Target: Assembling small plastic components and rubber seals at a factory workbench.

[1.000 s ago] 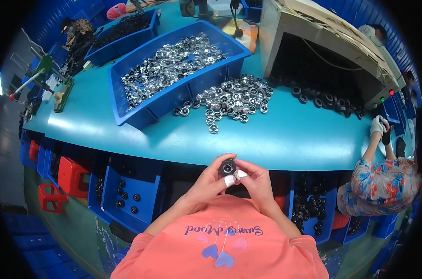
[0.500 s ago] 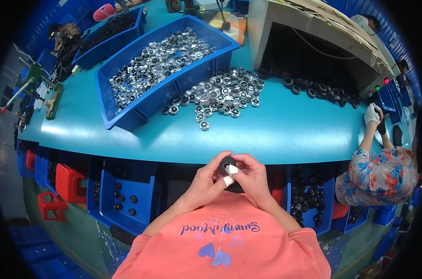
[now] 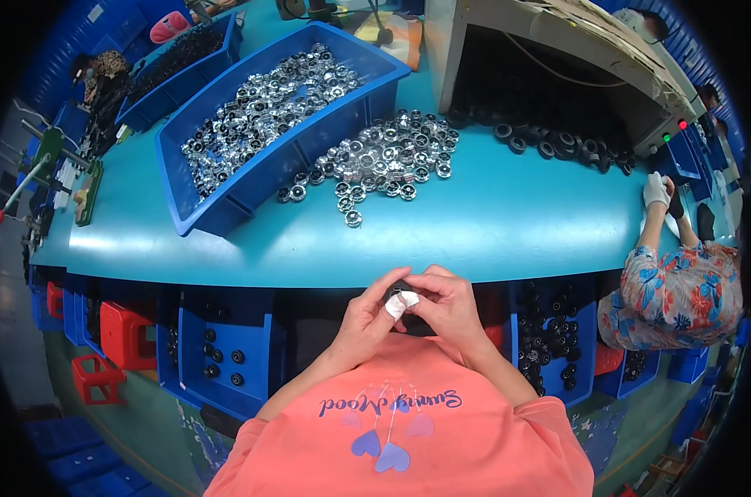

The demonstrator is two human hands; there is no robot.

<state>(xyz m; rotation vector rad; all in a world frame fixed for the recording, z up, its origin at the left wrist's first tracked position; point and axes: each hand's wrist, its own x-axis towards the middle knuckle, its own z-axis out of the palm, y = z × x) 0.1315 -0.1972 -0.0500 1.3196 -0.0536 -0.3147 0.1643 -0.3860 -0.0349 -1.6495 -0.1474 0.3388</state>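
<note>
My left hand [image 3: 374,313] and my right hand [image 3: 446,303] meet close to my chest, just below the front edge of the teal table [image 3: 491,224]. Together they pinch a small black round part [image 3: 402,291], mostly hidden by the fingers. A white tape wrap covers one left fingertip. On the table ahead lies a loose heap of shiny metal ring parts [image 3: 383,157]. A large blue bin [image 3: 251,178] to its left is full of the same shiny parts.
A grey machine housing [image 3: 557,58] with black rings [image 3: 549,145] spilled at its mouth stands at the back right. A co-worker in a floral shirt [image 3: 678,286] sits at the right. Blue crates [image 3: 226,356] with black parts and red stools [image 3: 123,331] sit under the table.
Both hands have stayed together on the small black part and sunk slightly lower, toward my chest. The view has shifted a little; the table items have not moved.
</note>
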